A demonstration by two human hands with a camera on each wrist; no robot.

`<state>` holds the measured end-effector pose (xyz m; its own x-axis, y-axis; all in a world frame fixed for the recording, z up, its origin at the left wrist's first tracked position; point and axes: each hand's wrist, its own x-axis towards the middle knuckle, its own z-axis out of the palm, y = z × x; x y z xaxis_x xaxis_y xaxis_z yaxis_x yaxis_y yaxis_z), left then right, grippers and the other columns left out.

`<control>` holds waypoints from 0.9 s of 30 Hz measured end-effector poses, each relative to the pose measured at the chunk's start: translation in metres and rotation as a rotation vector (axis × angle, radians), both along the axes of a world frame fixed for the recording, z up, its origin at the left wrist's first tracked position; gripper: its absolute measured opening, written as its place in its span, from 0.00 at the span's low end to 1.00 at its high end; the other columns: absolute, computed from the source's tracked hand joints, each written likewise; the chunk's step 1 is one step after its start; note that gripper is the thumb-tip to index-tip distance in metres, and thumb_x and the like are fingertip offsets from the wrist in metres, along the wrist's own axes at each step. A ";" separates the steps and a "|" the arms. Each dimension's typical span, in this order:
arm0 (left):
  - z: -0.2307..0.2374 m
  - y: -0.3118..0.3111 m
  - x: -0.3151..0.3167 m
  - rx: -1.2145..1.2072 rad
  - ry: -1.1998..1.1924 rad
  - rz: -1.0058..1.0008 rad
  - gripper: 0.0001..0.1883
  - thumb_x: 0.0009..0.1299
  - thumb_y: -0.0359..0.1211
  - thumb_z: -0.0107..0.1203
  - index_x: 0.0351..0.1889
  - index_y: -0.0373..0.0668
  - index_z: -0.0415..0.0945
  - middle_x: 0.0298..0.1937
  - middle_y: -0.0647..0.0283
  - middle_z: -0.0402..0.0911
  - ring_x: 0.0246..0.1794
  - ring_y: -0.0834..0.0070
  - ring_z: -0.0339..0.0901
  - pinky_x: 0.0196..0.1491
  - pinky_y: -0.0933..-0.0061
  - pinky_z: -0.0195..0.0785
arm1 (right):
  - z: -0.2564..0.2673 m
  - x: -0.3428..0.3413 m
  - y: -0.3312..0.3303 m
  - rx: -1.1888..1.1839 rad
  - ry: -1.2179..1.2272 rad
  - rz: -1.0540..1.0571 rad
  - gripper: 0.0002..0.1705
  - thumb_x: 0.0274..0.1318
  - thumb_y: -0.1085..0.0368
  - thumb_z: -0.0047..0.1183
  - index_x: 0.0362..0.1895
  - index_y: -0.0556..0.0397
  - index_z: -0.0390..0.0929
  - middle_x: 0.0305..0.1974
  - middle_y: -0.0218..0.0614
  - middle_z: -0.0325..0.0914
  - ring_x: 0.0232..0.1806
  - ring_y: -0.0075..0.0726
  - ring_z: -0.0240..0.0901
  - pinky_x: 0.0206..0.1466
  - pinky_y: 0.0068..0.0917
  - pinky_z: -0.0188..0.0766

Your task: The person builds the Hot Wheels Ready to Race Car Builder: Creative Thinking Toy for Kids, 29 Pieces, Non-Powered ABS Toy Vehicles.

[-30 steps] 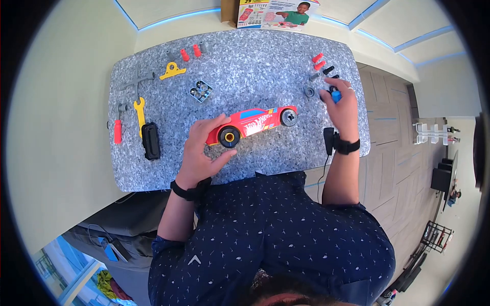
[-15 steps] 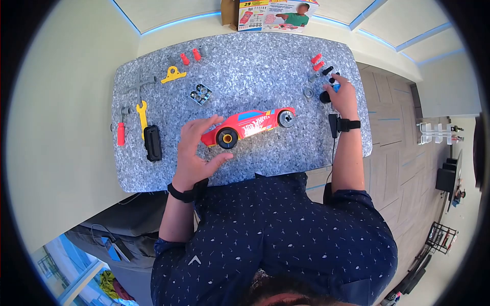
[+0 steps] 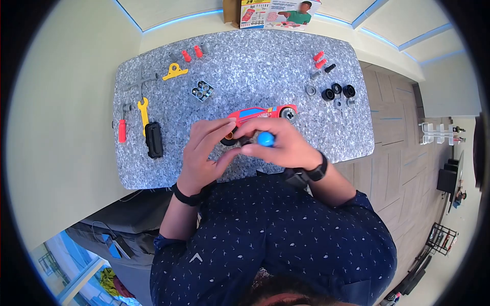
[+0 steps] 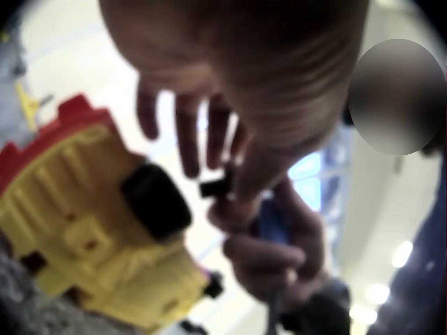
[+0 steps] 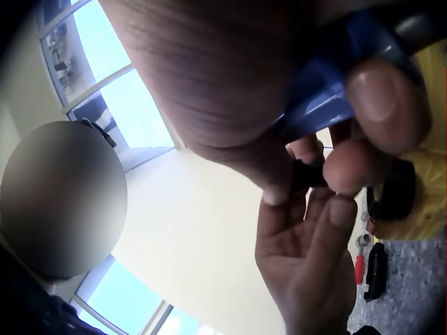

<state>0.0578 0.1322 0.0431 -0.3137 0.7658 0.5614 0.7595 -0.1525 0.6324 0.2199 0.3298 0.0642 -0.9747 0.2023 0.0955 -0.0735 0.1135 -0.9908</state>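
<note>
My right hand (image 3: 288, 145) grips a blue-handled tool (image 3: 265, 138) in its palm. Its thumb and finger also pinch a small black part (image 5: 307, 176), seen in the right wrist view. Close against those fingertips is my left hand (image 3: 204, 150), fingers spread and loosely bent, thumb reaching toward the black part. Behind both hands lies a red toy car (image 3: 250, 112), partly covered by them. Its yellow underside (image 4: 84, 244) and a black wheel (image 4: 157, 202) face the left wrist camera.
Black wheels (image 3: 348, 91), a grey ring (image 3: 310, 90) and red pegs (image 3: 320, 64) lie at the table's right. To the left are a yellow wrench (image 3: 143, 113), a red screwdriver (image 3: 122, 131) and a black tray-like part (image 3: 154, 140). A box (image 3: 286, 13) stands behind the table.
My right hand has swung from the loose parts at the right to beside my left hand, bringing the blue-handled tool and black part. The left hand has shifted slightly right.
</note>
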 end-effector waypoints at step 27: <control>-0.032 0.000 0.007 0.048 -0.315 0.122 0.18 0.70 0.30 0.80 0.56 0.39 0.89 0.50 0.57 0.94 0.47 0.63 0.91 0.52 0.65 0.84 | 0.018 -0.061 -0.031 -0.044 0.537 0.044 0.18 0.87 0.61 0.52 0.62 0.60 0.87 0.56 0.44 0.86 0.54 0.40 0.82 0.62 0.36 0.77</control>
<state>0.0652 0.1318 0.0113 -0.5650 0.6870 0.4570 0.5422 -0.1084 0.8333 0.1585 0.2991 0.0825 -0.7989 0.1774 0.5747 -0.5745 0.0577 -0.8164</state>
